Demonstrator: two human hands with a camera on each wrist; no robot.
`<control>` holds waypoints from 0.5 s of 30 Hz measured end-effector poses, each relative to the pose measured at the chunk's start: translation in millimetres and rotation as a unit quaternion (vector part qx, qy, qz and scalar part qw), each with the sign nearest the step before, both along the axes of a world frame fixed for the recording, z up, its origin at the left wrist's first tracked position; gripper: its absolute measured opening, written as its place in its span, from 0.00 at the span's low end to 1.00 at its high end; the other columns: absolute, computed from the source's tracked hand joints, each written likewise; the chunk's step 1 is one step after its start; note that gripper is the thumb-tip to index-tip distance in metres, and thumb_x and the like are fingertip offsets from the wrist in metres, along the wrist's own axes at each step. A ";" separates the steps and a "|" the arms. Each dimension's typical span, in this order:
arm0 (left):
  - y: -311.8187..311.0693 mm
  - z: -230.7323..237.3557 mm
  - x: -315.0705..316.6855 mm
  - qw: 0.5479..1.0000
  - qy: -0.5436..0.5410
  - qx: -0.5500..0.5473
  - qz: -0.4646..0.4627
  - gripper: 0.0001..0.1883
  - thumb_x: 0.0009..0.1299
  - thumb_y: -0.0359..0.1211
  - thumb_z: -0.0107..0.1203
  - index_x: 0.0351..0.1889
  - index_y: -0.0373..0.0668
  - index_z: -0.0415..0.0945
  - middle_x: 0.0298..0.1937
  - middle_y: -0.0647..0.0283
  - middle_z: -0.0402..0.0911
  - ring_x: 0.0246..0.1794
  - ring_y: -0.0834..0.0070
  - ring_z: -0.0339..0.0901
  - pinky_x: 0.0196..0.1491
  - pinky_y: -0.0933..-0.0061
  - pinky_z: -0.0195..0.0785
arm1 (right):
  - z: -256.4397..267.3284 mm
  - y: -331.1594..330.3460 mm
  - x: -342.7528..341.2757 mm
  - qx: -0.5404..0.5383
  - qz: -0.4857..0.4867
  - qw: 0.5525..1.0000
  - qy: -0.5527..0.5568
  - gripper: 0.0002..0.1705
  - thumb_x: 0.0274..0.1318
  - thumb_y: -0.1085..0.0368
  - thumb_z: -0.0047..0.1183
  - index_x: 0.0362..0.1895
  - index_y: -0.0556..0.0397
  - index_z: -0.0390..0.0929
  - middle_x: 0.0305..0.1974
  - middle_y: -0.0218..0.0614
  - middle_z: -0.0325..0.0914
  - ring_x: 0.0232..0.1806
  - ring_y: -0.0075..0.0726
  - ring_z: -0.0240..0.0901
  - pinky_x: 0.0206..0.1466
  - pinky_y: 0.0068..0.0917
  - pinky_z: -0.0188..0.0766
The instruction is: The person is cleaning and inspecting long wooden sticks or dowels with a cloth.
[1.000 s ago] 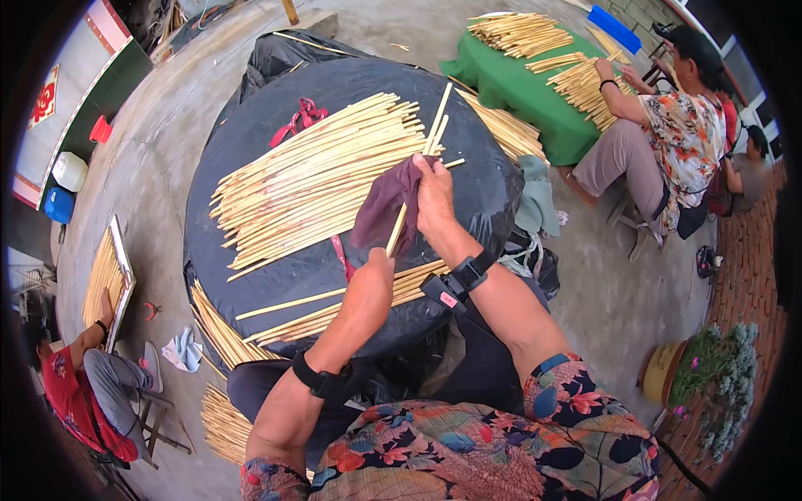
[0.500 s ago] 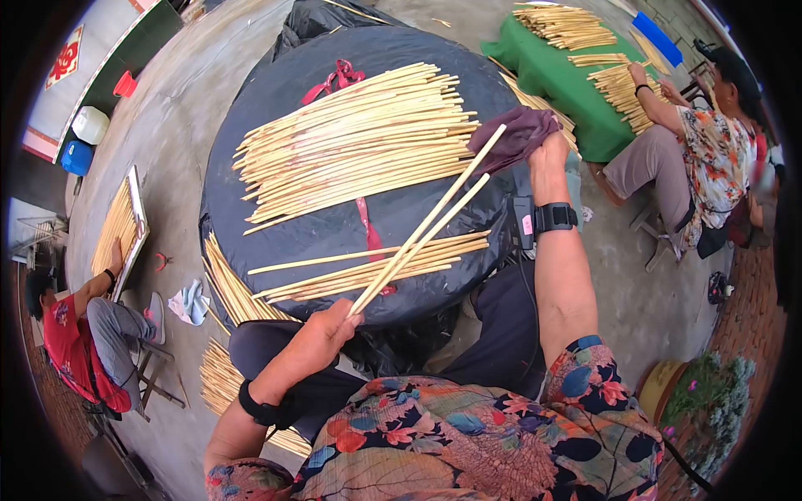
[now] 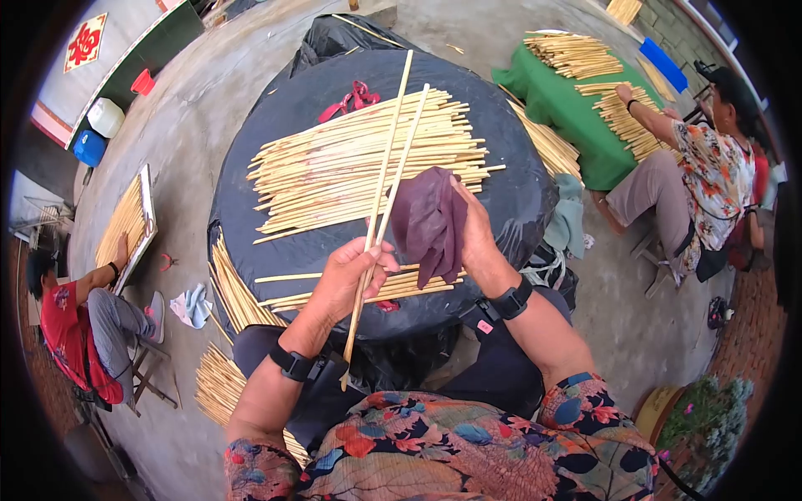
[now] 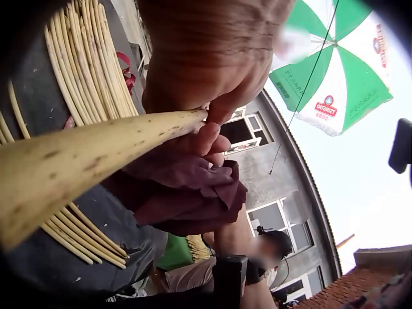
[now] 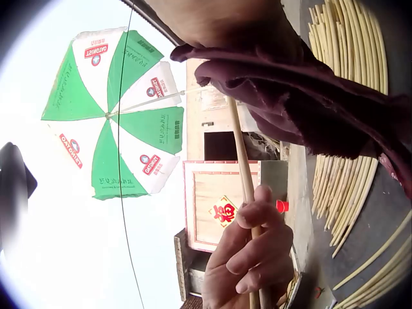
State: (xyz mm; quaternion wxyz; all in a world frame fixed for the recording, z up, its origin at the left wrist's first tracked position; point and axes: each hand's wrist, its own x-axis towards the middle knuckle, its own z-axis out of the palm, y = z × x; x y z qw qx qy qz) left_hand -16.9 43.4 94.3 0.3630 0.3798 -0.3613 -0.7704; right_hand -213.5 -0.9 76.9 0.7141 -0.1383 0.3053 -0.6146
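My left hand [image 3: 349, 275] pinches two long pale sticks [image 3: 387, 171] near their lower part; they point up and away over the round table [image 3: 251, 200] covered in black plastic. My right hand [image 3: 478, 234] grips a crumpled dark purple cloth [image 3: 430, 219] just right of the sticks. In the left wrist view a speckled stick [image 4: 84, 154] runs close to the lens, with the cloth [image 4: 187, 193] behind it. The right wrist view shows curled left fingers [image 5: 261, 244] around the sticks. Beneath lies a wide layer of sticks [image 3: 334, 167], with a smaller group [image 3: 292, 301] nearer me.
Red ribbon [image 3: 361, 96] lies beyond the sticks. At right, a person [image 3: 718, 175] sits by a green-covered table [image 3: 535, 92] with sticks; another person [image 3: 71, 326] sits at left beside a tray of sticks [image 3: 125, 225]. A flower pot [image 3: 660, 409] stands at lower right.
The left hand and its sticks have risen, and the sticks stand more upright. The right hand with the cloth has come back leftward from the table's right edge toward the sticks.
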 end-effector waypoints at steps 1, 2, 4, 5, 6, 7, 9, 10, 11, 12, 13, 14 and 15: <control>-5.2 -5.3 -5.1 1.000 -0.002 0.012 0.008 0.08 0.67 0.30 0.44 0.40 0.36 0.68 0.28 0.59 0.76 0.15 0.81 0.68 0.14 0.86 0.56 | -3.6 6.8 12.4 -0.016 0.021 1.000 0.013 0.18 0.59 0.58 0.42 0.49 0.57 0.64 0.43 0.37 0.71 0.44 0.31 0.70 0.48 0.28 0.68; -7.5 -10.3 -10.5 1.000 -0.001 0.010 0.006 0.08 0.67 0.30 0.44 0.40 0.36 0.68 0.28 0.59 0.76 0.15 0.81 0.68 0.14 0.86 0.56 | -7.2 12.9 22.9 -0.032 0.042 0.998 0.027 0.18 0.59 0.60 0.43 0.50 0.56 0.63 0.42 0.36 0.71 0.43 0.29 0.69 0.46 0.26 0.69; -10.9 -18.4 -20.6 0.999 0.001 0.033 0.025 0.04 0.65 0.27 0.45 0.36 0.37 0.67 0.26 0.57 0.76 0.16 0.79 0.72 0.13 0.84 0.60 | -5.4 23.4 39.0 -0.028 0.031 0.998 0.045 0.15 0.56 0.63 0.47 0.45 0.57 0.64 0.35 0.34 0.70 0.34 0.24 0.69 0.35 0.22 0.70; -11.3 -20.5 -24.8 0.998 -0.032 0.032 0.035 0.03 0.64 0.25 0.44 0.34 0.37 0.67 0.24 0.58 0.76 0.16 0.77 0.73 0.13 0.82 0.61 | -8.8 21.7 41.9 -0.020 0.008 0.998 0.063 0.16 0.54 0.66 0.49 0.45 0.58 0.63 0.34 0.34 0.70 0.32 0.23 0.69 0.32 0.20 0.70; -10.2 -21.9 -29.0 0.998 -0.031 0.031 0.033 0.03 0.64 0.25 0.44 0.34 0.37 0.67 0.24 0.58 0.76 0.16 0.77 0.73 0.13 0.82 0.61 | -10.8 20.1 41.8 -0.021 0.001 0.998 0.062 0.15 0.53 0.68 0.49 0.44 0.58 0.63 0.35 0.34 0.70 0.33 0.23 0.69 0.34 0.21 0.70; -8.1 -22.6 -33.2 0.997 -0.068 0.013 0.040 0.03 0.64 0.25 0.44 0.34 0.37 0.67 0.22 0.58 0.75 0.15 0.77 0.73 0.12 0.82 0.61 | -12.4 19.2 42.3 -0.019 -0.006 0.997 0.079 0.14 0.53 0.70 0.48 0.44 0.58 0.64 0.35 0.34 0.70 0.33 0.23 0.68 0.35 0.21 0.69; -4.8 -21.3 -43.2 0.990 -0.128 -0.014 0.060 0.03 0.65 0.25 0.41 0.32 0.37 0.65 0.18 0.62 0.73 0.12 0.76 0.72 0.12 0.79 0.61 | -15.8 17.2 43.3 -0.018 -0.015 0.995 0.096 0.14 0.52 0.71 0.48 0.44 0.58 0.64 0.35 0.34 0.70 0.34 0.23 0.68 0.36 0.21 0.69; -3.2 -21.4 -43.3 0.990 -0.128 -0.014 0.058 0.03 0.65 0.25 0.41 0.32 0.37 0.65 0.18 0.62 0.73 0.12 0.76 0.72 0.12 0.79 0.61 | -20.2 15.7 43.7 -0.027 -0.026 0.994 0.100 0.13 0.53 0.71 0.47 0.44 0.58 0.64 0.35 0.34 0.70 0.34 0.24 0.69 0.37 0.21 0.70; -0.1 -22.1 -42.7 0.984 -0.169 -0.048 0.037 0.04 0.66 0.27 0.40 0.31 0.37 0.65 0.18 0.63 0.72 0.12 0.76 0.71 0.12 0.79 0.61 | -23.3 14.9 43.6 -0.035 -0.037 0.993 0.104 0.13 0.54 0.71 0.46 0.45 0.58 0.64 0.36 0.35 0.71 0.34 0.25 0.70 0.38 0.22 0.70; 2.9 -22.8 -42.5 0.974 -0.210 -0.080 0.016 0.06 0.67 0.29 0.40 0.30 0.37 0.64 0.18 0.64 0.72 0.12 0.77 0.70 0.12 0.79 0.61 | -25.9 12.7 42.3 -0.034 -0.037 0.993 0.105 0.13 0.54 0.71 0.46 0.45 0.58 0.64 0.36 0.35 0.71 0.34 0.25 0.70 0.38 0.22 0.70; 6.9 -22.9 -42.8 0.975 -0.208 -0.080 0.016 0.06 0.67 0.29 0.40 0.30 0.37 0.64 0.18 0.64 0.72 0.12 0.77 0.70 0.12 0.79 0.61 | -28.3 9.2 40.5 -0.032 -0.056 0.992 0.110 0.12 0.55 0.71 0.45 0.44 0.58 0.65 0.35 0.34 0.71 0.34 0.24 0.70 0.37 0.22 0.70; 11.7 -21.9 -43.2 0.974 -0.215 -0.072 -0.001 0.07 0.68 0.31 0.39 0.30 0.39 0.64 0.17 0.66 0.70 0.12 0.80 0.67 0.12 0.81 0.58 | -29.8 5.5 39.1 -0.029 -0.076 0.990 0.115 0.11 0.55 0.71 0.44 0.44 0.58 0.65 0.35 0.34 0.71 0.33 0.24 0.70 0.37 0.21 0.70; 15.9 -20.8 -43.5 0.973 -0.222 -0.064 -0.019 0.08 0.69 0.33 0.38 0.30 0.40 0.63 0.17 0.69 0.67 0.11 0.83 0.63 0.12 0.82 0.56 | -30.8 0.6 37.6 -0.009 -0.093 0.988 0.122 0.08 0.57 0.70 0.42 0.42 0.58 0.66 0.34 0.33 0.71 0.32 0.23 0.70 0.36 0.21 0.69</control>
